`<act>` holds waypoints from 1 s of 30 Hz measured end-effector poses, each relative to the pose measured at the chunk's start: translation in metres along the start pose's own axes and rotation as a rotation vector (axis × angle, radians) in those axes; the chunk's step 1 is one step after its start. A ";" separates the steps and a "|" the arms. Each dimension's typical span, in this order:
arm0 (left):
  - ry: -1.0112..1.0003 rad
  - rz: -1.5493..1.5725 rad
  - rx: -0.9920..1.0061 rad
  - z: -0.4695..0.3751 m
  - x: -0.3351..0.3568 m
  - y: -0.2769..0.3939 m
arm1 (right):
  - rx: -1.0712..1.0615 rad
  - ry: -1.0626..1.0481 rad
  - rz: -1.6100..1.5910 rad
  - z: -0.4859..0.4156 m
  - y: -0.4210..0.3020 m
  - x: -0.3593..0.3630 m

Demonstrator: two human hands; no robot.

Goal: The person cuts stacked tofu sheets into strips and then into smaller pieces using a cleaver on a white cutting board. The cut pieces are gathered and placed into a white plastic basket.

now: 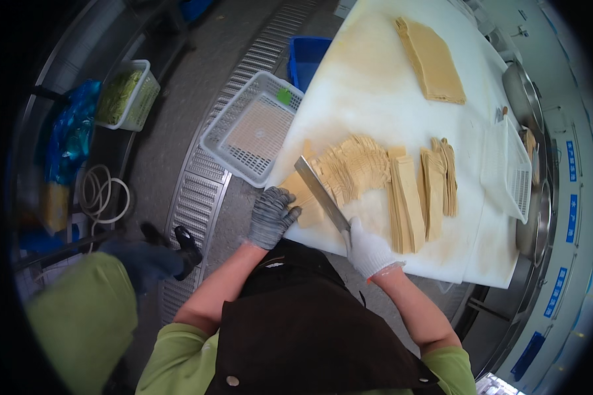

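Note:
My right hand [371,249], in a white knit glove, grips the handle of a cleaver [322,192]. The blade lies slantwise over tan tofu-skin sheets [301,185] at the near left corner of the white cutting board [356,94]. My left hand [273,217], in a grey striped glove, holds the near edge of these sheets, fingers bent on top. Right of the blade, a heap of thin cut strips [358,160] fans out. Beyond it lie folded long stacks of tofu skin [404,202] and narrower stacks [434,190].
A folded tofu-skin slab [432,61] lies at the board's far end. A white basket [511,170] stands by metal basins [524,94] at right. Left of the board are a grey perforated crate [215,140] and a blue bin [309,59]. Another person [86,321] is close at left.

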State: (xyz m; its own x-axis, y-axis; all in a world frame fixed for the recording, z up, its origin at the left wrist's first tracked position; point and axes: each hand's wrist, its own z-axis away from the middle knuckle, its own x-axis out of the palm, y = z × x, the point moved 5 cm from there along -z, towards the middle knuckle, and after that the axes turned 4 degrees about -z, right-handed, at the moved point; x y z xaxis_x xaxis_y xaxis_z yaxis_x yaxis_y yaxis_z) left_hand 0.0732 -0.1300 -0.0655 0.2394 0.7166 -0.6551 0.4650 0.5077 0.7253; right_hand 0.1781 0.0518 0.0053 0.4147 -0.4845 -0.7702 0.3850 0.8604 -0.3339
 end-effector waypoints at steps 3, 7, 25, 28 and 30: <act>0.072 -0.052 0.081 0.002 0.003 -0.002 | 0.015 -0.026 0.013 -0.016 -0.008 0.007; 0.033 -0.043 0.052 -0.003 0.002 0.002 | -0.046 0.093 -0.004 -0.043 -0.020 0.020; 0.006 -0.086 0.126 -0.001 0.007 -0.002 | 0.004 0.061 -0.044 -0.034 -0.022 0.025; 0.015 -0.109 0.143 0.004 -0.002 0.003 | 0.027 0.109 -0.009 -0.039 -0.026 0.020; -0.125 -0.149 0.078 -0.002 0.001 0.005 | -0.022 0.164 -0.045 -0.042 -0.020 0.011</act>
State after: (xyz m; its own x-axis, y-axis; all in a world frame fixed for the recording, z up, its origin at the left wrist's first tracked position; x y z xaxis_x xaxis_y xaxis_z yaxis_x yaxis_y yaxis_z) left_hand 0.0737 -0.1254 -0.0622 0.2646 0.5688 -0.7788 0.5665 0.5619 0.6028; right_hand 0.1399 0.0366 -0.0194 0.2566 -0.4917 -0.8321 0.3810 0.8426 -0.3805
